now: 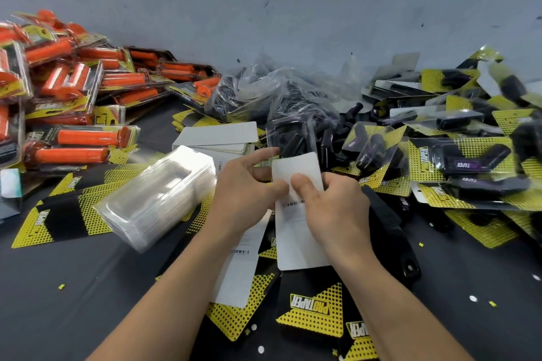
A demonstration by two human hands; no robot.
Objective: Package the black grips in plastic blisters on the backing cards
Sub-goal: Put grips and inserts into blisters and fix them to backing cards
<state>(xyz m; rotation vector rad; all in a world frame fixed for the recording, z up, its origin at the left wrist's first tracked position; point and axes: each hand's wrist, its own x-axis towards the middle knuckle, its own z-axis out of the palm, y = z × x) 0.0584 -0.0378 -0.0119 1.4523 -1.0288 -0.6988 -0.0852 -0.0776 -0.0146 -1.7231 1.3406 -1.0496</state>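
Pinching a backing card (299,237), white side up with its barcode showing, the left grip (246,193) and right grip (331,208) close thumbs and fingers on its upper half over the dark counter (58,287). A blister (278,129) holding black grips (293,142) sits just beyond the card's top edge; whether the left fingers touch it is unclear. Empty plastic blisters (158,193) lie stacked at left, finished black packs (457,161) piled at right, orange packs (73,97) far left.
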